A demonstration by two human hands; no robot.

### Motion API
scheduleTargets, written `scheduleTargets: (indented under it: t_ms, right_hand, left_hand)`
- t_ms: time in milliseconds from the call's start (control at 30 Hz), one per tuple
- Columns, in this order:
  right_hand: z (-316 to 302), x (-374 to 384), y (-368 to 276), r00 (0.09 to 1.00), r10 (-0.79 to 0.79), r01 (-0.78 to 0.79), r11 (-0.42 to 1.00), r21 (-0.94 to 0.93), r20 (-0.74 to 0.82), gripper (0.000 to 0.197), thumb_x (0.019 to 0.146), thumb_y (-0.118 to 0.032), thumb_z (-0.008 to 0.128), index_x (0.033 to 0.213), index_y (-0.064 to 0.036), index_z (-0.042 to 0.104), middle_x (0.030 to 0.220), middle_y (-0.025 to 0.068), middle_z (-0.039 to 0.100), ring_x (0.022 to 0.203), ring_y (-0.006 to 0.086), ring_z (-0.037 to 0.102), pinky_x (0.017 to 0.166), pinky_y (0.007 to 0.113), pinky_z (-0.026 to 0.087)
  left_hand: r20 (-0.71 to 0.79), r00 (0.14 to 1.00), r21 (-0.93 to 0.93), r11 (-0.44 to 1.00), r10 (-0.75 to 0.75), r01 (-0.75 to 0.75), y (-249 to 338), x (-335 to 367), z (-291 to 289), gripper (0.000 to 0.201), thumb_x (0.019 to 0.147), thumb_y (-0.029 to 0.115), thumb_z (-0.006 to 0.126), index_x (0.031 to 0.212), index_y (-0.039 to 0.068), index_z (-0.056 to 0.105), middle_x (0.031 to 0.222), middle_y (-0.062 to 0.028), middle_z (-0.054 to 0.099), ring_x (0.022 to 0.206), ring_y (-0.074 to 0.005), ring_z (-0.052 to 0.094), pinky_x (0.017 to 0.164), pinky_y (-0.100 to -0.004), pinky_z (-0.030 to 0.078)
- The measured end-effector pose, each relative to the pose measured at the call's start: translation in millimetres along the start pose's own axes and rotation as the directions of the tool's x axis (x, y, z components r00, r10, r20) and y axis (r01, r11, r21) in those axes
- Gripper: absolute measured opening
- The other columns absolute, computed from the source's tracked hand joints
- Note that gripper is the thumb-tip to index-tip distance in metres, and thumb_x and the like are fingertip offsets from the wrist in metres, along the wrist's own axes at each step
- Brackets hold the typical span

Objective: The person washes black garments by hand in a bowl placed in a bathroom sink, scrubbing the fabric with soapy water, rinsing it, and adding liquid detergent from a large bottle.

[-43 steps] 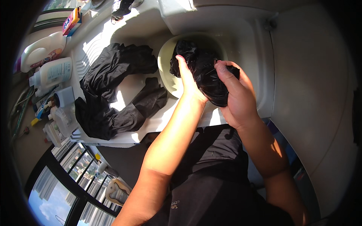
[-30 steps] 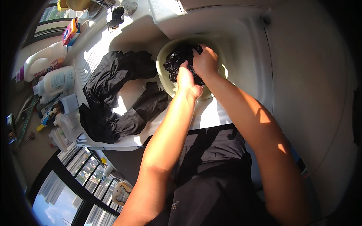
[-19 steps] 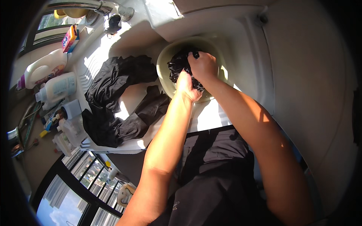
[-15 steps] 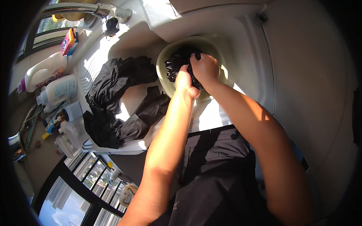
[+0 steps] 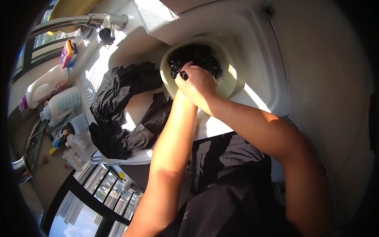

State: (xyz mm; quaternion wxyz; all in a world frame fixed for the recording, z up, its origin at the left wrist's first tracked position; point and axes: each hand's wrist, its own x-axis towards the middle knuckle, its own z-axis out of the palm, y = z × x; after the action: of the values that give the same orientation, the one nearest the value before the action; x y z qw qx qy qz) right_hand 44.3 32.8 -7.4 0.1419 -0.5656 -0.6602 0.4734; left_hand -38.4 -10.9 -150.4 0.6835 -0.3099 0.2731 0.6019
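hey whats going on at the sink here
A person is hand-washing dark clothes at a white sink. Both hands are down in a round pale basin, the right hand lying over the left hand, pressing on a wet black garment inside it. Another black garment lies spread on the ribbed washboard to the left, below the tap. Detergent bottles stand on the ledge beside it.
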Motion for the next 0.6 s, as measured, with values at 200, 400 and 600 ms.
scheduleTargets:
  t_ms: [200, 400, 600]
  right_hand:
    - [-47.8, 67.1, 66.8, 0.917, 0.374, -0.341, 0.915, 0.214, -0.14, 0.034, 0.093, -0.034, 0.063, 0.089, -0.0025, 0.074, 0.092, 0.0216, 0.075, 0.087, 0.045, 0.071, 0.079, 0.052, 0.058]
    - [2.2, 0.0, 12.7, 0.992, -0.074, 0.083, 0.992, 0.09, -0.099, 0.037, 0.093, -0.038, 0.064, 0.097, -0.0034, 0.075, 0.106, 0.0223, 0.075, 0.103, 0.0419, 0.072, 0.094, 0.049, 0.058]
    - [-45.4, 63.9, 65.7, 0.932, 0.315, -0.271, 0.935, 0.229, -0.181, 0.034, 0.093, -0.035, 0.063, 0.091, -0.0036, 0.076, 0.088, 0.021, 0.076, 0.088, 0.0444, 0.073, 0.081, 0.05, 0.058]
  left_hand:
    - [-0.247, 0.963, 0.348, 0.937, 0.103, -0.011, -68.3, -26.0, 95.1, 0.036, 0.104, 0.034, 0.054, 0.125, 0.007, 0.065, 0.117, -0.0099, 0.074, 0.104, -0.0283, 0.072, 0.094, -0.05, 0.061]
    - [0.367, 0.903, 0.26, 0.907, 0.225, -0.332, -26.7, -27.4, 19.3, 0.04, 0.097, 0.045, 0.064, 0.118, 0.012, 0.07, 0.105, -0.0033, 0.07, 0.101, -0.021, 0.066, 0.094, -0.0346, 0.052]
    - [-0.226, 0.97, 0.389, 0.921, 0.09, 0.005, -67.6, -31.0, 106.8, 0.037, 0.105, 0.037, 0.055, 0.124, 0.008, 0.066, 0.12, -0.0088, 0.073, 0.111, -0.0293, 0.071, 0.096, -0.0448, 0.059]
